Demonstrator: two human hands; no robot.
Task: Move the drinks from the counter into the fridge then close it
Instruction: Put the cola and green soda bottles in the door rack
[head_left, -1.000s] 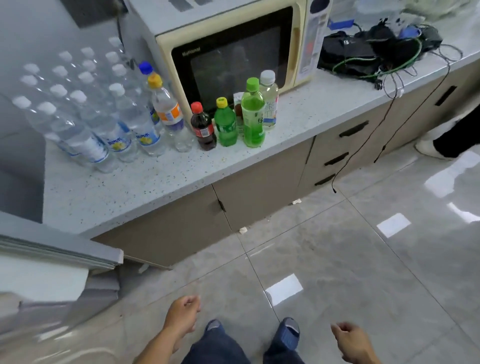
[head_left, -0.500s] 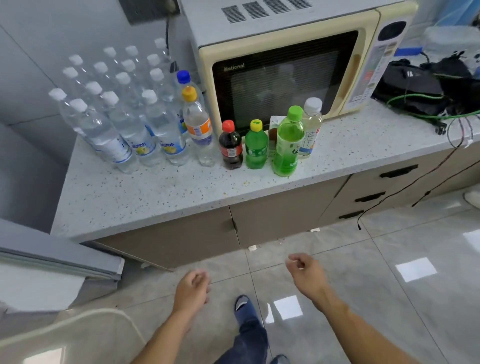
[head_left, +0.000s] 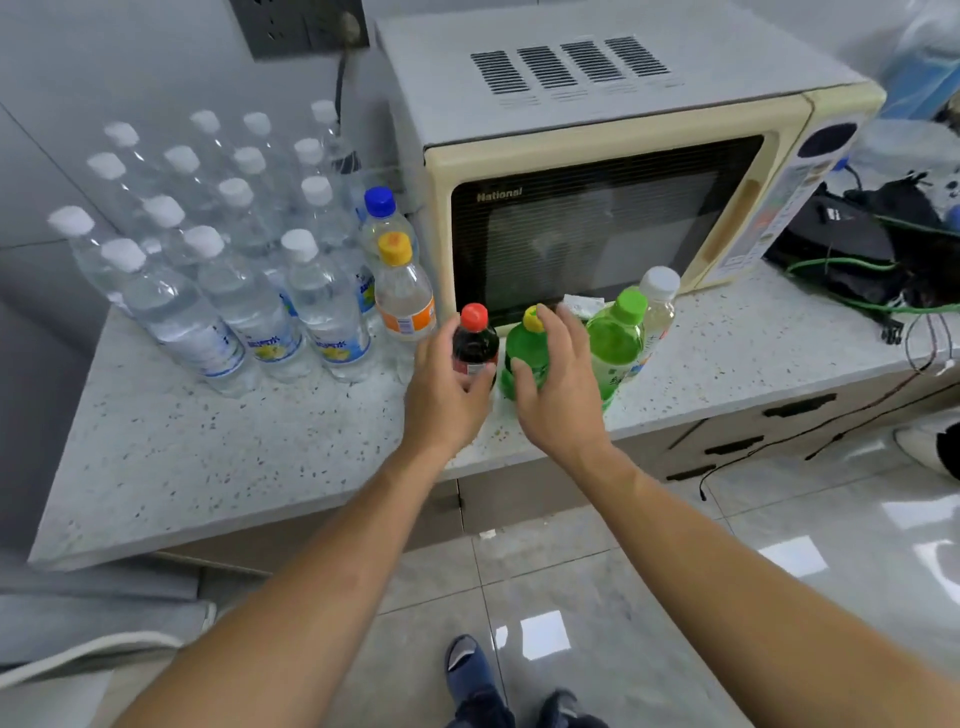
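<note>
Moved: both hands up from floor level to the worktop (head_left: 218, 467).
Left hand (head_left: 449, 387): fingers curled round the cola bottle (head_left: 474, 345).
Right hand (head_left: 558, 387): fingers closing round the green bottle (head_left: 525, 349) — near edge, before the microwave (head_left: 597, 208).
Risk: a stray knuckle may topple the tall green bottle (head_left: 615, 343) at right.

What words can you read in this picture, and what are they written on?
"National": on the microwave, at the top left of its door.
Microwave control panel: print too blurred to read.
Water bottles: blue labels too blurred to read.
Orange-label bottle: too small to read.
Tall green bottle: label print unreadable.
Dark soda bottle and small green bottle: labels mostly behind the hands, unreadable.
</note>
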